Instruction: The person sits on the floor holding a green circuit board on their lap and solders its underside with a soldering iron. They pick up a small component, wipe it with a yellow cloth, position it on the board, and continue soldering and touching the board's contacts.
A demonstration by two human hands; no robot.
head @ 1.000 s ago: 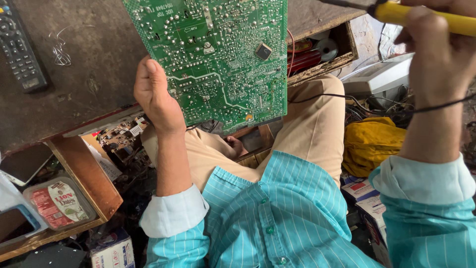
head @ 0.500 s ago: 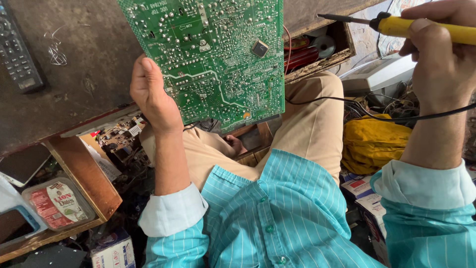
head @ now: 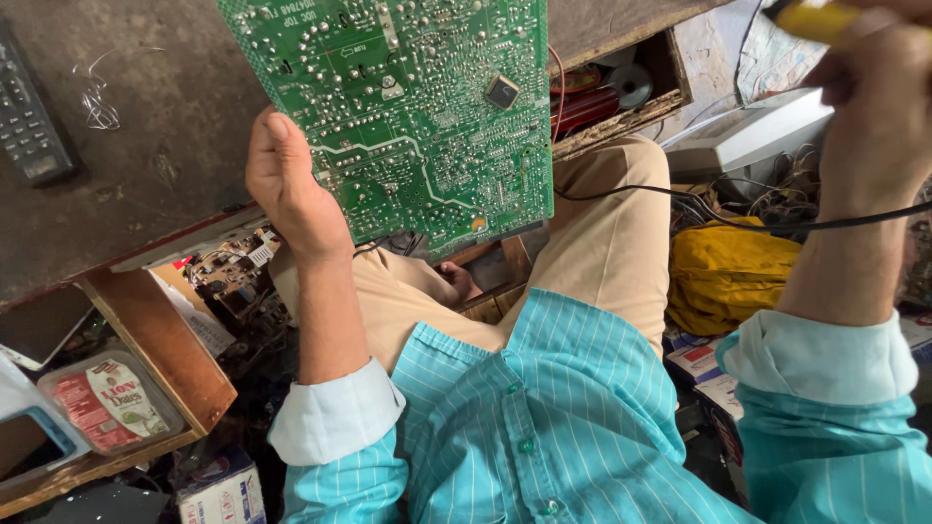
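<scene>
My left hand [head: 291, 184] grips the lower left edge of a large green circuit board [head: 408, 107], held up with its solder side facing me, over the worn workbench edge. A small dark square chip [head: 502, 91] sits on the board. My right hand [head: 879, 107] is raised at the top right, closed around the yellow handle of a soldering iron [head: 815, 17]; its tip is out of view. A black cord [head: 699, 209] runs from that hand across my beige trousers [head: 612, 243]. I wear a striped teal shirt.
A dark workbench [head: 146, 146] carries a remote control [head: 29, 116] and a tangle of solder wire [head: 97, 97]. Below left are an open wooden drawer [head: 165, 349] with parts and a plastic tub [head: 107, 403]. A yellow cloth [head: 728, 272], white device [head: 748, 136] and boxes lie right.
The right hand with the soldering iron has risen and shifted right, taking the tip out of view. The left hand keeps its grip; the board sits slightly higher and closer in the frame.
</scene>
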